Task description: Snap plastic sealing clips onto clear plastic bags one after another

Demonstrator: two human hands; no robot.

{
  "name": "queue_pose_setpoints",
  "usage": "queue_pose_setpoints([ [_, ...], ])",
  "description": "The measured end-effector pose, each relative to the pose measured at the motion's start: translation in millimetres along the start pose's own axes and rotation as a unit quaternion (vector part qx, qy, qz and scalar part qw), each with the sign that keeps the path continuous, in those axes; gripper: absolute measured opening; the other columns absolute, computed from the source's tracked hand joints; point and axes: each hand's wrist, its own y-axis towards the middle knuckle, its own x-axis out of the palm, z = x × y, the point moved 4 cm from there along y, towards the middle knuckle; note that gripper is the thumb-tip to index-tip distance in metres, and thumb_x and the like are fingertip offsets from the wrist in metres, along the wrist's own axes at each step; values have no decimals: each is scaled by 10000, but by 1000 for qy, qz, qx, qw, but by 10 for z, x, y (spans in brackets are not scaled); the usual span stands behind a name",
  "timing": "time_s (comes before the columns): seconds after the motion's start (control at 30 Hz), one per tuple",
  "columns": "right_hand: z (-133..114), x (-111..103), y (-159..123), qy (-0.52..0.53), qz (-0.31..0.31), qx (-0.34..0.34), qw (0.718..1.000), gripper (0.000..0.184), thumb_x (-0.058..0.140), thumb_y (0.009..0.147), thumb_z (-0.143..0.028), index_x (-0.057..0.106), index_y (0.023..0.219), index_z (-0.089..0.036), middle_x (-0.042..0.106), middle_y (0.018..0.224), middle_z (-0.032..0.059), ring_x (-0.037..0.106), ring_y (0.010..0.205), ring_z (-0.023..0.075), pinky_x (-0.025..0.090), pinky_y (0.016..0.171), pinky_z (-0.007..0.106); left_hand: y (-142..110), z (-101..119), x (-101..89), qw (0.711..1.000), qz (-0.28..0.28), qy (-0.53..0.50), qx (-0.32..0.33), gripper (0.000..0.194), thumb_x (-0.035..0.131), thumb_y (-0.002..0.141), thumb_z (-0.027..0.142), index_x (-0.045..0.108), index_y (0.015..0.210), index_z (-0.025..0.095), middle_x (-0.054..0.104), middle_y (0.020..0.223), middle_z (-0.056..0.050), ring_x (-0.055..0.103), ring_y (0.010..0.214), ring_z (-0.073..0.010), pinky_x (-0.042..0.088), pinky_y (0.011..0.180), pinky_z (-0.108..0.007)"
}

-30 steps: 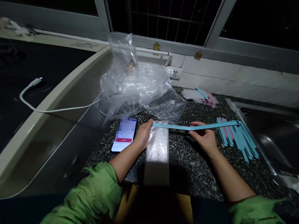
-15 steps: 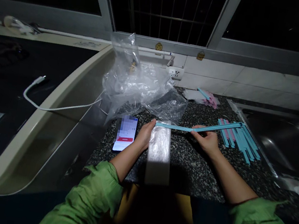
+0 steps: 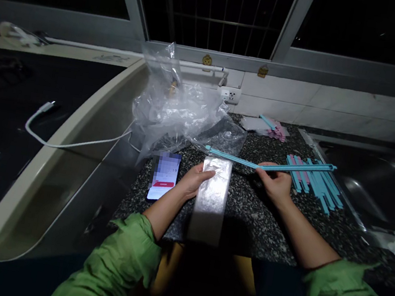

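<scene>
In my right hand (image 3: 275, 184) a long blue bag-sealing clip (image 3: 231, 158) is pinched near its middle, where its two arms meet. One arm reaches left above the packet's far end; the other points right, over the loose clips. My left hand (image 3: 194, 180) grips the left edge of a flat, shiny wrapped packet (image 3: 210, 200), thumb on top and fingers partly hidden. What is inside the packet cannot be made out. Right of my right hand, several blue and pink clips (image 3: 322, 186) lie in a loose pile on the speckled counter (image 3: 248, 207).
A lit phone (image 3: 163, 182) lies left of my left hand. Crumpled clear plastic bags (image 3: 184, 113) are heaped behind it. Pink and blue pieces (image 3: 278, 130) on a clear bag lie near the wall. A steel sink (image 3: 376, 188) is at right; a white cable (image 3: 69, 145) runs at left.
My left hand has let go of the clip's left end and moved down onto the packet. The clip has swung to a straighter line, its left end higher, still in my right hand.
</scene>
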Motion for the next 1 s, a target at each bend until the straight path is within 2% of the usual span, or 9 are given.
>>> queue_pose_setpoints([
  [0.13, 4, -21, 4, -9, 21, -1, 1000, 200, 627, 686, -375, 637, 727, -179, 662, 737, 29, 606, 704, 169, 498, 699, 338, -68, 2, 55, 999, -41, 4, -14, 426, 819, 386, 266, 638, 745, 125, 651, 643, -24, 563, 543, -122, 442, 602, -263],
  [0.3, -24, 61, -65, -10, -6, -2, 1000, 200, 629, 688, -372, 633, 738, -178, 665, 747, 34, 608, 714, 169, 501, 706, 335, -93, 0, 80, 997, -70, 6, -22, 426, 826, 400, 263, 641, 759, 126, 650, 657, -28, 571, 538, -125, 447, 585, -262],
  [0.47, -76, 169, -171, -5, -33, -14, 999, 186, 632, 693, -365, 624, 738, -184, 659, 759, 35, 609, 735, 171, 501, 727, 338, -73, 3, 81, 998, -62, -4, -20, 429, 831, 392, 242, 625, 749, 123, 657, 641, -20, 580, 523, -125, 458, 586, -262],
  [0.67, -105, 192, -214, -1, -41, -17, 999, 157, 623, 708, -338, 614, 747, -186, 657, 766, 42, 609, 749, 171, 499, 747, 339, -43, -41, 71, 996, -77, -26, -49, 433, 833, 398, 225, 633, 761, 101, 671, 633, -33, 598, 533, -132, 471, 608, -264],
  [0.87, -90, 217, -243, 1, -55, -19, 998, 173, 629, 704, -357, 613, 747, -190, 651, 738, 35, 600, 688, 161, 502, 661, 311, -38, -47, 58, 994, -71, -22, -83, 359, 836, 396, 238, 637, 648, 78, 658, 565, -44, 587, 494, -127, 473, 576, -244],
  [1.0, -76, 228, -253, 1, -55, -11, 998, 203, 633, 700, -386, 611, 742, -189, 651, 716, 30, 592, 650, 153, 499, 618, 299, -40, -37, 49, 995, -47, -32, -87, 256, 798, 480, 177, 631, 648, 79, 652, 543, -40, 583, 477, -127, 484, 576, -251],
])
